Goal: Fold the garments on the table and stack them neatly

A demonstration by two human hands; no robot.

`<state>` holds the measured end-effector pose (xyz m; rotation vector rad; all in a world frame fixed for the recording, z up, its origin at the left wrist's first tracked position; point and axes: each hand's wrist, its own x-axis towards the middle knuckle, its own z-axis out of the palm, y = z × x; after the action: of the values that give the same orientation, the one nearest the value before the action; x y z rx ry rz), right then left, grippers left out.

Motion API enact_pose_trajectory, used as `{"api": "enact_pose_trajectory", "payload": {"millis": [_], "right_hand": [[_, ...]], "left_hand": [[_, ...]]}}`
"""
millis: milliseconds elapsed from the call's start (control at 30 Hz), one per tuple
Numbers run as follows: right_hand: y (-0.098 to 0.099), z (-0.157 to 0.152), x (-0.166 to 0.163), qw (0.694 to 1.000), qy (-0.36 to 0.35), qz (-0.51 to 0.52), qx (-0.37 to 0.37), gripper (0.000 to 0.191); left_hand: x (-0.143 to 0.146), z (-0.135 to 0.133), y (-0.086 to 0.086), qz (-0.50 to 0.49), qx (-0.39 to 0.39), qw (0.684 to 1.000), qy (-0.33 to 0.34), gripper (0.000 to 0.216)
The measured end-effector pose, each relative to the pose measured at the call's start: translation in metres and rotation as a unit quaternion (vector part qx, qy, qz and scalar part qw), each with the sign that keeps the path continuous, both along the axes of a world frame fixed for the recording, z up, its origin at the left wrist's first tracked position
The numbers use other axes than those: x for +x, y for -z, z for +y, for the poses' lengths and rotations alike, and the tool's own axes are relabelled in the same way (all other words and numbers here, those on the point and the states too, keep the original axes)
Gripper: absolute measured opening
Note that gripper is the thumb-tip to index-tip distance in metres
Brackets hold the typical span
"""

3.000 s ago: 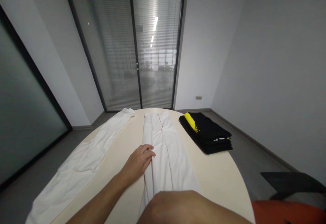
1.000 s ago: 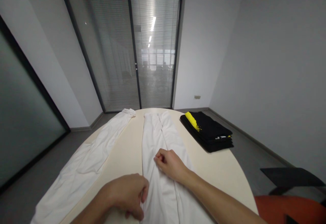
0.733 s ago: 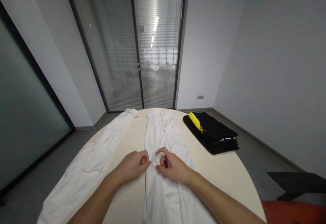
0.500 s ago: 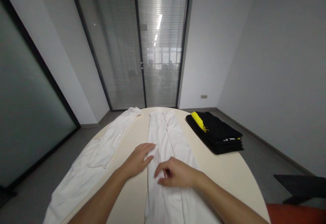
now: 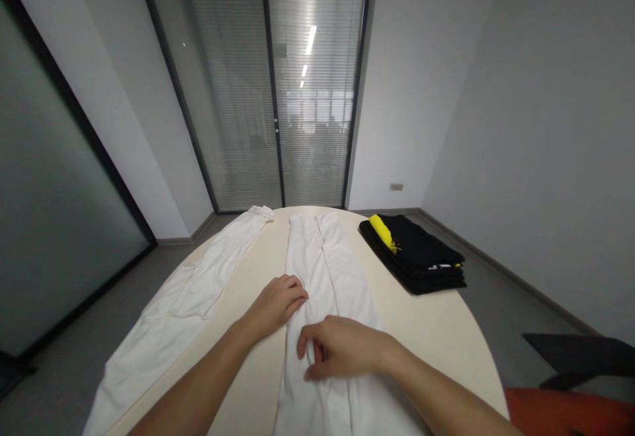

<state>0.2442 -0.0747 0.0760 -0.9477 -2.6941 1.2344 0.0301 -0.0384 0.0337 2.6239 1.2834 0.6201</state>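
A long white garment point(image 5: 327, 270) lies lengthwise down the middle of a cream oval table point(image 5: 436, 330). My left hand point(image 5: 275, 304) rests flat on the garment's left edge, fingers stretched out together. My right hand point(image 5: 337, 350) sits nearer to me on the same garment, fingers curled and pinching the white fabric. A second white garment point(image 5: 198, 284) lies spread along the table's left side, apart from both hands.
A folded stack of black clothes with a yellow patch point(image 5: 414, 261) sits at the table's far right. Glass doors with blinds point(image 5: 268, 92) stand behind the table. A dark chair point(image 5: 580, 350) and an orange seat point(image 5: 565, 413) are at the lower right.
Over the last second my left hand moved forward and flattened on the garment's left edge. My right hand drew back toward me along the fabric, fingers still curled.
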Motion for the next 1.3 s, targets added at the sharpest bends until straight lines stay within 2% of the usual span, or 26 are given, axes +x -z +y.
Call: {"api": "enact_pose_trajectory", "payload": {"millis": [100,300,400,500,667,800,867,967,1033,1100,1200,1300], "right_hand": [[-0.005,0.000,0.001,0.999,-0.017,0.027,-0.009,0.025],[-0.014,0.007,0.015,0.970,-0.035,0.042,-0.237,0.020],[-0.011,0.012,0.024,0.949,-0.053,-0.020,-0.310,0.018],[-0.008,0.015,0.027,0.936,-0.047,-0.052,-0.345,0.032],[-0.011,0.011,0.020,0.938,-0.052,-0.053,-0.339,0.055],[-0.011,0.005,0.016,0.938,-0.115,-0.065,-0.319,0.050],[-0.011,0.001,0.014,0.960,-0.139,-0.075,-0.230,0.042],[-0.012,-0.006,0.009,0.984,-0.136,-0.096,-0.064,0.027],[-0.015,-0.009,0.007,0.986,-0.134,-0.094,-0.018,0.018],[-0.019,-0.010,0.007,0.988,-0.140,-0.065,-0.015,0.015],[-0.028,-0.010,0.012,0.989,-0.141,-0.019,-0.052,0.018],[-0.032,-0.008,0.017,0.984,-0.142,-0.046,-0.093,0.017]], "left_hand": [[0.005,-0.002,-0.002,-0.028,0.004,0.999,-0.019,0.015],[0.020,-0.005,-0.003,-0.082,0.014,0.996,-0.040,0.023],[0.023,-0.007,0.002,-0.057,0.001,0.998,-0.015,0.028],[0.018,-0.009,0.006,-0.043,-0.014,0.999,0.014,0.037],[0.010,-0.011,0.010,-0.056,-0.035,0.997,0.038,0.039],[0.011,-0.012,0.008,-0.052,-0.046,0.997,0.040,0.040],[0.013,-0.013,0.004,-0.048,-0.044,0.997,0.044,0.038],[0.016,-0.015,-0.001,-0.039,-0.030,0.998,0.051,0.032],[0.018,-0.015,-0.004,-0.029,-0.021,0.998,0.050,0.025],[0.021,-0.014,-0.005,-0.020,-0.010,0.999,0.044,0.019],[0.025,-0.012,-0.004,-0.023,0.015,0.999,0.025,0.019],[0.029,-0.012,-0.002,-0.038,0.026,0.999,0.016,0.023]]}}
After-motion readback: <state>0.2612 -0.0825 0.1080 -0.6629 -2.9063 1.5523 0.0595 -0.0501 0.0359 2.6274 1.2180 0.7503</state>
